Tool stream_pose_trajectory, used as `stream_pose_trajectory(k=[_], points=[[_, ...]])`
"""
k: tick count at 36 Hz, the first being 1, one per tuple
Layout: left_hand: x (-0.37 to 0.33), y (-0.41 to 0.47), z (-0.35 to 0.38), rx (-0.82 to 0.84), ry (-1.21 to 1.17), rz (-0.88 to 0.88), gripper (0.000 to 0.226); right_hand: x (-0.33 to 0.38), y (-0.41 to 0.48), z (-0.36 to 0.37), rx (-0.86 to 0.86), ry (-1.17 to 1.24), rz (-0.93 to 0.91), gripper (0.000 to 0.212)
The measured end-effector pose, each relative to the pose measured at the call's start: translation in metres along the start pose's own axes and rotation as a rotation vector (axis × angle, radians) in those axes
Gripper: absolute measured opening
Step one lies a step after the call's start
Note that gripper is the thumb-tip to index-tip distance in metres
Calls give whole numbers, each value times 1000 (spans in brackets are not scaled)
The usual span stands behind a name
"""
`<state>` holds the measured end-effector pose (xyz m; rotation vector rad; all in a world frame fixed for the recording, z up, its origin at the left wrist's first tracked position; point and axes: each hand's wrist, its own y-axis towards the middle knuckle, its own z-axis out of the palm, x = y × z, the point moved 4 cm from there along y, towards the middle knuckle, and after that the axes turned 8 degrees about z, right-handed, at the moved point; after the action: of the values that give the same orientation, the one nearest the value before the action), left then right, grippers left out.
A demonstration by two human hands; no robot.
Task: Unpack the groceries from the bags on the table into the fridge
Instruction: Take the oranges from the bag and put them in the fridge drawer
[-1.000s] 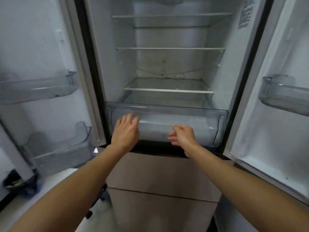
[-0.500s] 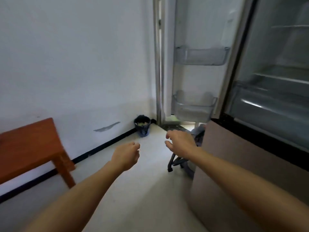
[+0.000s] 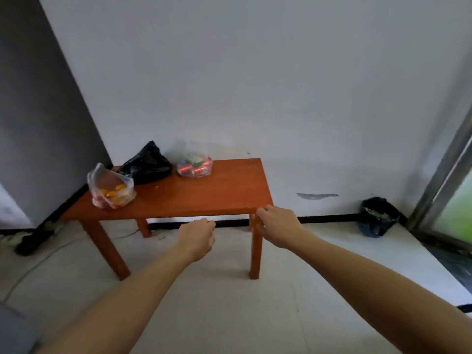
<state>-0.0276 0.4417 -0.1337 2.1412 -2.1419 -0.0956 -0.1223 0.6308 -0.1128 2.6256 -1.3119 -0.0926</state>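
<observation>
A low orange-brown wooden table point(image 3: 204, 195) stands against the white wall. On its left end lies a clear plastic bag of orange and yellow fruit point(image 3: 111, 189). Behind it sits a black plastic bag point(image 3: 148, 164), and beside that a clear bag of red cans point(image 3: 195, 166). My left hand point(image 3: 198, 237) hangs in front of the table's near edge with fingers loosely curled, holding nothing. Near the table's front right corner, my right hand point(image 3: 278, 226) is relaxed and empty. The fridge interior is out of view.
A small dark bin with a blue bag point(image 3: 378, 217) sits on the floor by the wall at the right. A metal-framed fridge door edge point(image 3: 444, 162) rises at the far right. A grey wall panel point(image 3: 38, 111) and cables point(image 3: 33, 238) are at the left. Pale floor lies before the table.
My view has swung left from the open fridge to the table with the bags. Both hands have left the fridge drawer and now hang empty before the table.
</observation>
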Motion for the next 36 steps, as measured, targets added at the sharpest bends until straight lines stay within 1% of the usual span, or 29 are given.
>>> stream_pose_trajectory(k=[4,9,13,17,22,26,30,34,36], points=[[93,-19,11,29,6,-142,21,83,63,21,28,14,-144,22],[183,-23,30,41,-42,-273,21,156,143,54,76,14,-284,21],[253,-9,42,37,-50,-376,19,209,215,86,102,23,-356,25],[315,7,51,70,-54,-436,25,257,282,109,141,29,-419,29],[391,8,48,37,-90,-526,17,321,357,123,146,24,-500,31],[455,-2,54,30,-86,-592,16,381,400,141,169,3,-571,32],[518,-6,68,23,-84,-608,16,436,438,170,192,8,-604,32],[581,4,84,48,-89,-553,17,485,472,208,235,-11,-596,35],[616,13,84,32,-60,-506,20,506,491,224,266,-11,-579,36]])
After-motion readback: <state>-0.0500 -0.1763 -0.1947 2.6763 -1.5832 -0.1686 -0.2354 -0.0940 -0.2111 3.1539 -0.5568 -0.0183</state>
